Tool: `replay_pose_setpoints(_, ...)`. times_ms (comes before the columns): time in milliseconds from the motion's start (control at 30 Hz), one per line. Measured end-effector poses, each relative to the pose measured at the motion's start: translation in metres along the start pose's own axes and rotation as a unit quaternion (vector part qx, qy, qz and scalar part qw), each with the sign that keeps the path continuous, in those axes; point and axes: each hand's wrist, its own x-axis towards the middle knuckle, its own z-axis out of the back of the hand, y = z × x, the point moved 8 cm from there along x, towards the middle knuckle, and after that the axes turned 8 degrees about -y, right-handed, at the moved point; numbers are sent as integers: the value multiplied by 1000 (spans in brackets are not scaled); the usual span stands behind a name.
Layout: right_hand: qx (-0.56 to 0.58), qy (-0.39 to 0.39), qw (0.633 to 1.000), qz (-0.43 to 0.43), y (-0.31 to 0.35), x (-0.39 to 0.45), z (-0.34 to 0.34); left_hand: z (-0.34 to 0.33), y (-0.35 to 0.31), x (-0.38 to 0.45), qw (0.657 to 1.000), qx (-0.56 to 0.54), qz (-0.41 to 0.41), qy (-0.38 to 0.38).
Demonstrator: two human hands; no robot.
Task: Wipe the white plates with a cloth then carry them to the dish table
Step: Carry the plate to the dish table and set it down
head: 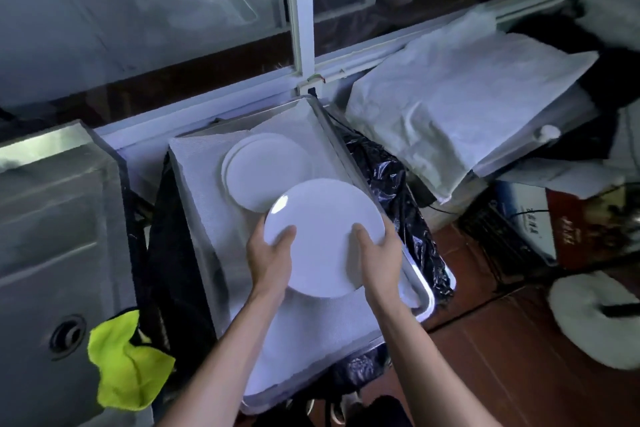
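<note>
A: The held plate (323, 236), centre of the frame, looks rigid, glazed, likely slick and breakable. It tilts, face up toward the camera; being round, it has no long axis.

B: And the grip?

A: Left hand (268, 256) and right hand (379, 253) pinch opposite lower edges, thumbs on the face, fingers hidden beneath. I'd judge 2 hands on the rim the safest hold.

B: Around it?

A: It hovers over the cloth-lined tray (424, 302); the stacked plates (266, 170), seemingly 2, lie just above. The yellow-green cloth (124, 364) sits lower left, on the steel sink (52, 218) edge.
</note>
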Motion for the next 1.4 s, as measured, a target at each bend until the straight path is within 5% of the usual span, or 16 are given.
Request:
replay_pose_setpoints(267, 19, -171, 985, 26, -4, -68, 102, -31, -7, -61, 987, 19, -41, 156)
replay_pose_setpoints(467, 80, -303, 950, -12, -34, -144, 202, -64, -4, -155, 947, 76, -70, 305)
replay_pose_setpoints(867, 200, -568, 798, -22, -134, -367, 449, -94, 52, -482, 795, 134, -159, 570)
replay_pose_setpoints(1133, 245, -704, 666, -24, -225, -577, 611, -28, 129, -750, 688, 147, -165, 692)
replay_pose_setpoints(1400, 242, -786, 565, -66, -291, -755, 699, 55, 193, -949, 579, 159, -179, 779)
